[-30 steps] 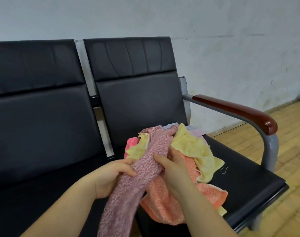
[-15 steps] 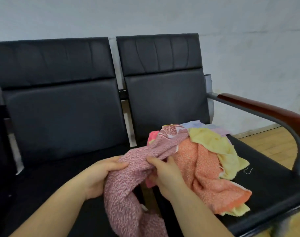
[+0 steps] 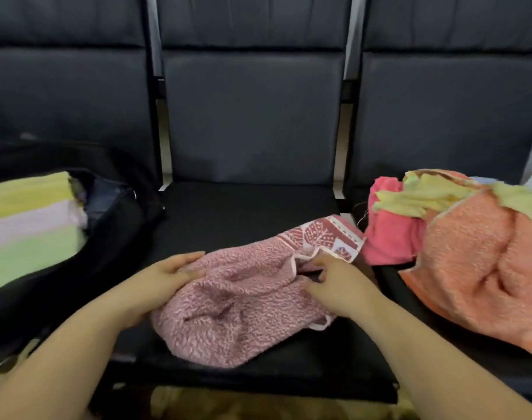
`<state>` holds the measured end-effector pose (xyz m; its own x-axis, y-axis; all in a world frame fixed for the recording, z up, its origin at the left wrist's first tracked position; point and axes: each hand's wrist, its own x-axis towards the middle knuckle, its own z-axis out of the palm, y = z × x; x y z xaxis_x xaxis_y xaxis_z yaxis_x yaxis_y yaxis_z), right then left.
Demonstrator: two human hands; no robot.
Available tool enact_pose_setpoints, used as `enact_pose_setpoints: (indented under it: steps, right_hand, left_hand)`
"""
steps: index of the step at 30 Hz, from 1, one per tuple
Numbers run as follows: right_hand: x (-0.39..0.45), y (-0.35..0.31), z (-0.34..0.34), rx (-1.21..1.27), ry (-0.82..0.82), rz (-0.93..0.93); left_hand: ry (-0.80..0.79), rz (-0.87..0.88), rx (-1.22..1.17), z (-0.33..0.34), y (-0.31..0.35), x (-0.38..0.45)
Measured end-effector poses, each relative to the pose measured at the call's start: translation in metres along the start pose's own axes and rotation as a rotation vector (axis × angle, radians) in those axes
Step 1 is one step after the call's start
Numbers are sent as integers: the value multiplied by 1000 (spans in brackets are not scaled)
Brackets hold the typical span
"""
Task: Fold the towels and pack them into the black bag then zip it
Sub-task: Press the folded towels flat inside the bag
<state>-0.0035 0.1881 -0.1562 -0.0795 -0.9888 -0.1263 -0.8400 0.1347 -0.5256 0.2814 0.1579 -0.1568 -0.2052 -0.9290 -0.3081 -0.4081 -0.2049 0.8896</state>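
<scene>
A dusty-pink towel [image 3: 243, 301] with a patterned end lies crumpled on the middle black seat [image 3: 246, 207]. My left hand [image 3: 158, 283] grips its left edge. My right hand [image 3: 337, 280] pinches its white-trimmed hem on the right. On the left seat the black bag [image 3: 119, 225] lies open, with folded yellow, lilac and green towels [image 3: 28, 225] inside. A loose pile of towels fills the right seat: an orange towel [image 3: 476, 274], a hot-pink towel [image 3: 391, 237] and a yellow towel [image 3: 422, 198] on top.
Three joined black padded seats with upright backrests [image 3: 252, 110] run across the view. A bag strap ring [image 3: 7, 359] shows at the lower left. Wooden floor [image 3: 258, 404] is visible under the seat's front edge.
The pink towel has come off the pile and been carried left onto the middle seat, both hands still on it. The view swung left and down, revealing the open bag.
</scene>
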Motion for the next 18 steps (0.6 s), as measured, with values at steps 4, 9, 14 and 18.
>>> enact_pose_setpoints:
  steps: [4,9,14,18]
  right_hand:
    - [1,-8,15,-43,44,-66]
    - [-10,-17,29,-321,-181,-181]
    - [-35,-35,40,-302,-157,-312]
    - [-44,-39,47,-410,-108,-189]
  left_hand:
    - [-269,-78,392,0,0,-17]
    - [-176,73,572,-7,-8,-28]
    - [-105,330,600,27,-15,-30]
    - [-67,371,763,49,-24,-37]
